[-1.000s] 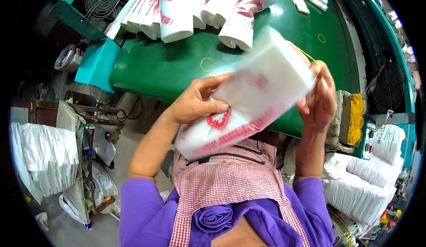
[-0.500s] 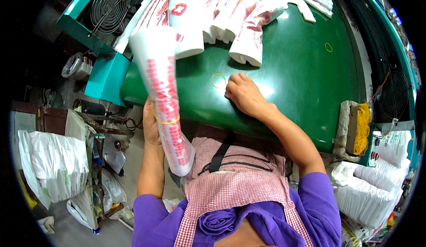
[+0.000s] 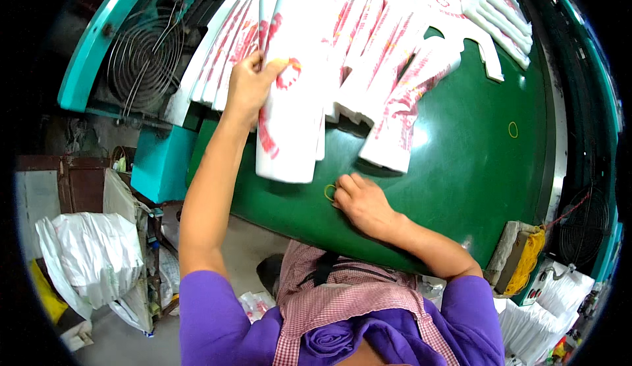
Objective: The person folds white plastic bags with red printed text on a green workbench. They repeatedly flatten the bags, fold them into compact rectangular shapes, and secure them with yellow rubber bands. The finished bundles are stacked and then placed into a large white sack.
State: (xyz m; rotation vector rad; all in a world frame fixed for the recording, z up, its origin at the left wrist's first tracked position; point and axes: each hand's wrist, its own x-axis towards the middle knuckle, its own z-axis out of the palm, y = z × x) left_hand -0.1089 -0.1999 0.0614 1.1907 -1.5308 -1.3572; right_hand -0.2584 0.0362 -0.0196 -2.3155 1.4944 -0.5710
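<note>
My left hand [image 3: 253,86] is closed on the left edge of a long folded bundle of white plastic bags [image 3: 296,132] with red print, its thumb on top. The bundle's near end hangs over the green table [image 3: 461,182]. Lower down, my right hand [image 3: 365,205] rests at the tabletop, fingers curled and pressed together at the edge of a yellow rubber band [image 3: 330,193]. Part of the band is hidden by the fingertips. Just beyond, a gathered white-and-red bag bundle [image 3: 395,129] lies slanted, narrow in its middle.
More printed bag bundles [image 3: 375,50] line the table's far side. Another rubber band [image 3: 513,130] lies at right. Yellow bands hang in a clump [image 3: 525,261] at the right corner. A round fan guard [image 3: 146,63] stands left. White bag stacks [image 3: 99,261] sit below the table's left side.
The rolled, banded bundle has left my left hand, which has reached forward and gripped a flat bundle on the table. My right hand stays by the rubber band, fingertips now over its edge.
</note>
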